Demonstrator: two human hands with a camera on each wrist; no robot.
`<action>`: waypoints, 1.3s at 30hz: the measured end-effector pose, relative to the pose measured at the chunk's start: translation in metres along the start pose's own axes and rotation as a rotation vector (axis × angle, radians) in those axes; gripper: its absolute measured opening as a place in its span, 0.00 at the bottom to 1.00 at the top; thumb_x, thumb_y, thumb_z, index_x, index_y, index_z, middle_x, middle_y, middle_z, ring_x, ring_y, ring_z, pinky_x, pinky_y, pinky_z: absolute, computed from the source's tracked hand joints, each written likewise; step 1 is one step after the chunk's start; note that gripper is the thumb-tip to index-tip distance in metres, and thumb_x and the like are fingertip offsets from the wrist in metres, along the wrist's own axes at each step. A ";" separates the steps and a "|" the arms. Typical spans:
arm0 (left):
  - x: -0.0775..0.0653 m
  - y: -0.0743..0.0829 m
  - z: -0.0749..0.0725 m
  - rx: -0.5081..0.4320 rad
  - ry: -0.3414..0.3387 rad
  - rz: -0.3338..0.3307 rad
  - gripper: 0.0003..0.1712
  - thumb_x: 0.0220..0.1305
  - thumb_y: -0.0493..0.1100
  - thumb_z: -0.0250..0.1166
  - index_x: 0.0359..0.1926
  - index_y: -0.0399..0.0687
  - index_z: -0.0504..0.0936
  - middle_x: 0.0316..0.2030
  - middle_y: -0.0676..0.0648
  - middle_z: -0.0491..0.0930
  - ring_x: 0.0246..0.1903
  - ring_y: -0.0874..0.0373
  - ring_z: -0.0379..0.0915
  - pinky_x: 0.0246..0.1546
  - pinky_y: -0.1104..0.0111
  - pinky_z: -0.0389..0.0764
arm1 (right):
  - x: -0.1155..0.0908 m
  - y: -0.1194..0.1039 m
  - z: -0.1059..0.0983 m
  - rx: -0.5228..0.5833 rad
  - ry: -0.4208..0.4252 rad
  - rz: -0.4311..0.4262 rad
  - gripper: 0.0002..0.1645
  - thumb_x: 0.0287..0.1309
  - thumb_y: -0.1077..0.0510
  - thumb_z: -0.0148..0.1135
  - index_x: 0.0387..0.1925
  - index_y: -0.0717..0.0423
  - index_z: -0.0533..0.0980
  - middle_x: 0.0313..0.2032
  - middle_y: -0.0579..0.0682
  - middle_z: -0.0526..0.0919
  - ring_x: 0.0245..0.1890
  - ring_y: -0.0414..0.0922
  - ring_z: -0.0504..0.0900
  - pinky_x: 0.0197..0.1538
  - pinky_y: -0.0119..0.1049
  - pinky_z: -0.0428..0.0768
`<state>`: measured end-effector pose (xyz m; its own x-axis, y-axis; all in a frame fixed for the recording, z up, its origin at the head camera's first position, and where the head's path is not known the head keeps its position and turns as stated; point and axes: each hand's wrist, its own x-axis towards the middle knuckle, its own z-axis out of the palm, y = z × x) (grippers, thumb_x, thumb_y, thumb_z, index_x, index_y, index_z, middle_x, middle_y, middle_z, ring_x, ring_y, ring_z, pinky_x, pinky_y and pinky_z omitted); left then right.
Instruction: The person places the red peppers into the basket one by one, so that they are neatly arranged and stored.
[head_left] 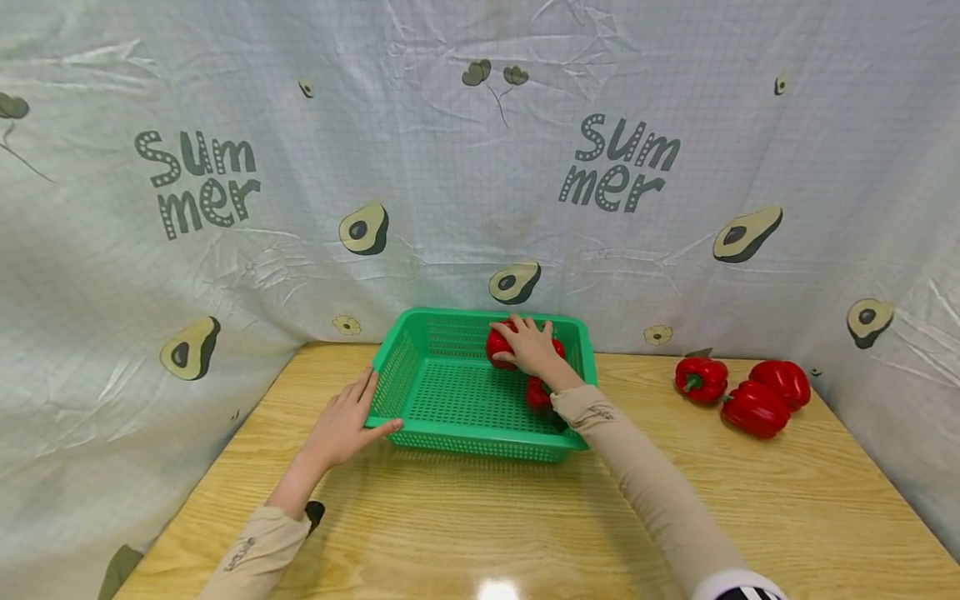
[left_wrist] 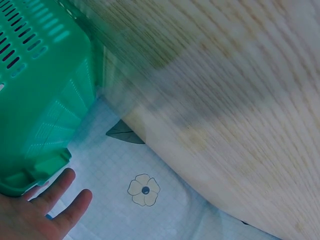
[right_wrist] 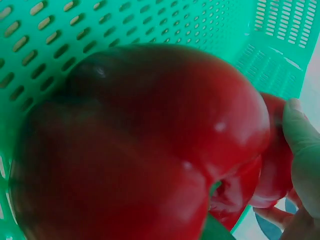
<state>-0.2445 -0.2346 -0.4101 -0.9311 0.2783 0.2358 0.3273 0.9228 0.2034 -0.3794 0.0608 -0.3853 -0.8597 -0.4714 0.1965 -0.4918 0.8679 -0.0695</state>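
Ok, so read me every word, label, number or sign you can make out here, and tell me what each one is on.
"sum mer", over two lines: avocado-print backdrop, left part.
"sum mer", over two lines: same backdrop, right of centre.
Too small to read: the dark lettering on the beige left sleeve and beige right sleeve.
None visible: green basket, red bell peppers.

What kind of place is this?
Maybe a small table corner inside a room, though I can't be sure: there's a wooden table, an avocado-patterned cloth behind it, and a green basket with red peppers.
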 end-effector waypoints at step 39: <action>0.002 -0.001 0.002 -0.016 0.001 -0.004 0.53 0.56 0.67 0.53 0.67 0.33 0.47 0.68 0.35 0.45 0.62 0.36 0.51 0.56 0.45 0.60 | 0.000 0.002 0.006 -0.163 -0.169 -0.029 0.36 0.60 0.43 0.49 0.67 0.38 0.51 0.66 0.53 0.54 0.64 0.55 0.56 0.60 0.64 0.52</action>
<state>-0.2468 -0.2349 -0.4119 -0.9322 0.2745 0.2358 0.3262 0.9195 0.2193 -0.3809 0.0614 -0.3911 -0.8630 -0.5044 0.0285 -0.4999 0.8608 0.0959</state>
